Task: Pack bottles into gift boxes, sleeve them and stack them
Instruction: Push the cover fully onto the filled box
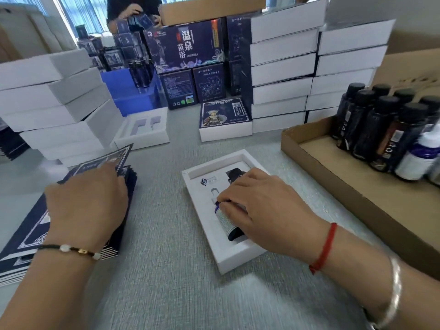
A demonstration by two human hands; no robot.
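1. The right hand (259, 206), at centre frame, curls its fingers (232, 209) round a small bottle (226, 220) lying in the open white gift box (209, 236) on the grey desk (166, 270).
2. A dark-capped bottle (235, 173) lies in the same box, just above that hand.
3. The left hand (88, 206), lower left, rests on a stack of dark blue sleeves (28, 232), fingers bent over the top one; I cannot tell whether it grips.
4. A cardboard tray (333, 172) with upright bottles sits at right.
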